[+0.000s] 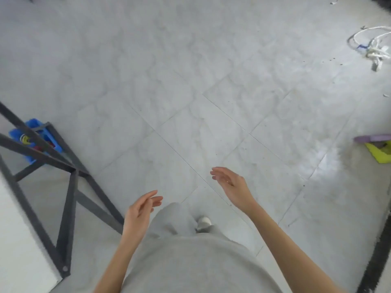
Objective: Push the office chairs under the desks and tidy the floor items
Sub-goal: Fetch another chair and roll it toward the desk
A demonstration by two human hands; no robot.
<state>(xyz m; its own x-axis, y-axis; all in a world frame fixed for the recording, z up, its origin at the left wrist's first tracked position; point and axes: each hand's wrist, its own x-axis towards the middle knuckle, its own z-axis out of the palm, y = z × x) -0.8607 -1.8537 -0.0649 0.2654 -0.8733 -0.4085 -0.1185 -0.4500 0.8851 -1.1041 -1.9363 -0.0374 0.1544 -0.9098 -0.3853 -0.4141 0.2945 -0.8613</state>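
I look down at a pale tiled floor. My left hand point(140, 212) hangs low at centre-left with fingers apart and holds nothing. My right hand point(231, 185) is a little higher and to the right, also open and empty. On the floor at the far right lie a coil of white cable point(372, 44) and, lower down, a purple flat item point(372, 138) on a yellow-green one point(378, 154). A blue bin point(45, 135) of small parts sits under the desk at the left. No office chair is in view.
A white desk top point(19, 240) with a dark grey metal frame point(69, 208) fills the lower left. A dark strip point(378, 250) runs along the bottom right edge. My grey trouser leg and a shoe point(203, 224) are between my hands.
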